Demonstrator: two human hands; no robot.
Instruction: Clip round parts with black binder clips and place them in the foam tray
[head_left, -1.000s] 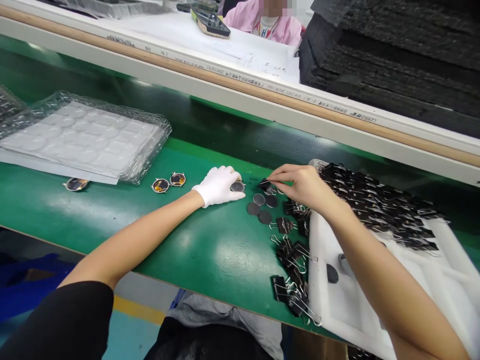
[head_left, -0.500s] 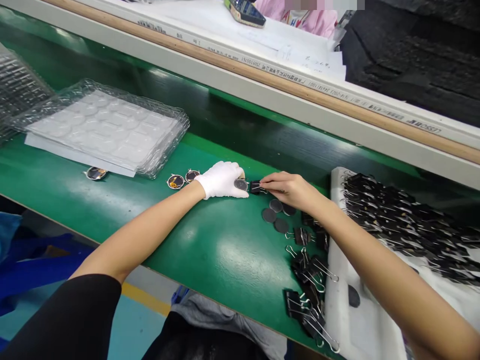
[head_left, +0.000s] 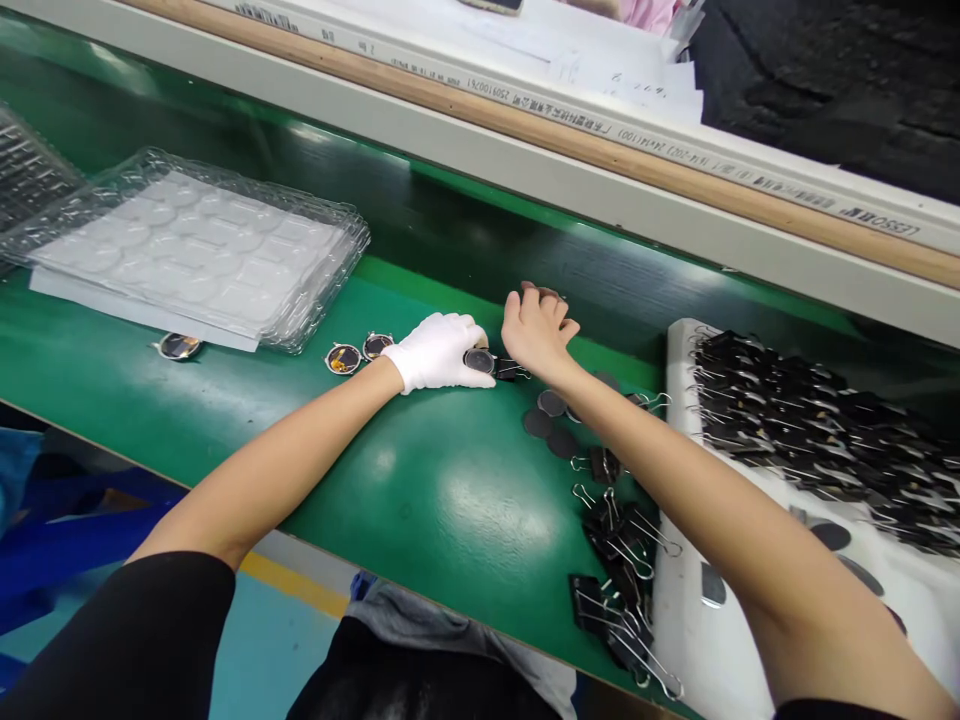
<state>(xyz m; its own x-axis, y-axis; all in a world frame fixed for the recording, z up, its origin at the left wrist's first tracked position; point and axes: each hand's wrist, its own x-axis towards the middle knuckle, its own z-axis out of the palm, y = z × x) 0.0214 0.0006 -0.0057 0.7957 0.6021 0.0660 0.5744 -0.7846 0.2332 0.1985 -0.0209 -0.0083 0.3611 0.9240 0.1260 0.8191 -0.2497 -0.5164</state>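
My left hand (head_left: 442, 352), in a white glove, is closed around a round watch-like piece (head_left: 478, 361) above the green bench. A black binder clip (head_left: 511, 370) sits at the right end of that piece. My bare right hand (head_left: 538, 325) is raised just above and right of the clip, apart from it, its fingers bent and spread; nothing shows between them. Two watch faces (head_left: 343, 358) lie left of the glove. Several dark discs (head_left: 537, 423) lie below my right forearm, beside loose binder clips (head_left: 615, 530).
Clear plastic trays with a white sheet (head_left: 195, 245) lie at the left, another watch face (head_left: 178, 346) at their front edge. A white foam tray (head_left: 679, 480) with rows of clips stands at the right. A pale rail (head_left: 465, 120) runs along the back.
My right hand has let go of the binder clip and moved up, its fingers now apart. The clip stays at the piece in my left hand. The view has shifted slightly.
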